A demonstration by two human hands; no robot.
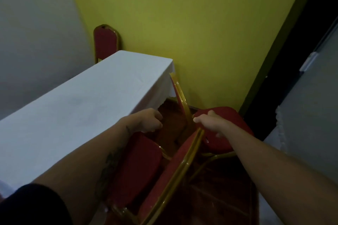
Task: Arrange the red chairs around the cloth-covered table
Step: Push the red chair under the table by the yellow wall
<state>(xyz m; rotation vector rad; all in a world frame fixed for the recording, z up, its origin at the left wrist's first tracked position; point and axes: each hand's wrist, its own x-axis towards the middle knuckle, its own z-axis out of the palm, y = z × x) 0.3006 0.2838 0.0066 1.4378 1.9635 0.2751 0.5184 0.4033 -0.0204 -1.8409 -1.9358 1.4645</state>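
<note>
The table point(76, 100) under a white cloth runs from the lower left to the yellow wall. One red chair point(105, 42) with a gold frame stands behind its far end. A second red chair point(137, 166) is right below me, its backrest slanting up toward my hands. A third red chair point(228, 120) stands beyond it by the wall, its backrest seen edge-on. My left hand point(149, 120) hovers beside the table's corner, fingers loosely bent, holding nothing. My right hand point(210, 121) is spread palm down over the third chair's seat, just past the top of the near backrest.
The yellow wall point(201, 33) closes off the far side. A dark doorway frame point(292, 60) and a grey panel point(311, 106) stand to the right. A large white board point(33, 33) leans at the left. Brown floor point(170, 115) shows between the chairs.
</note>
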